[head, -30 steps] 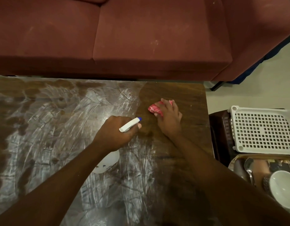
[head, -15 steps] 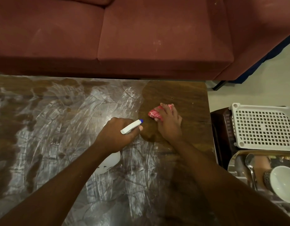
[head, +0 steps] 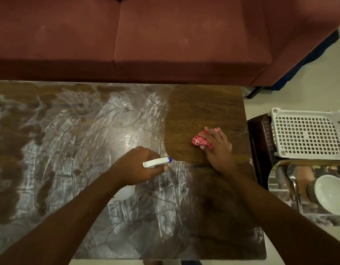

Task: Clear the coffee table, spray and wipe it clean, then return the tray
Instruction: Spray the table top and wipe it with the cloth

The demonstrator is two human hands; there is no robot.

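Streaks of whitish residue cover most of the wooden coffee table (head: 50, 150); its far right part is wiped bare. The right hand (head: 218, 148) presses a folded red cloth (head: 200, 141) there. The left hand (head: 138, 165) grips a white spray bottle (head: 155, 162). The steel tray (head: 276, 188) with bowl (head: 329, 194) and spoon (head: 293, 175) sits off the table's right end.

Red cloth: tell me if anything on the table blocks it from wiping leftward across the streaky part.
The left hand, holding the spray bottle, sits just left of the red cloth under the right hand. Beyond it, the streaked coffee table surface holds no visible objects.
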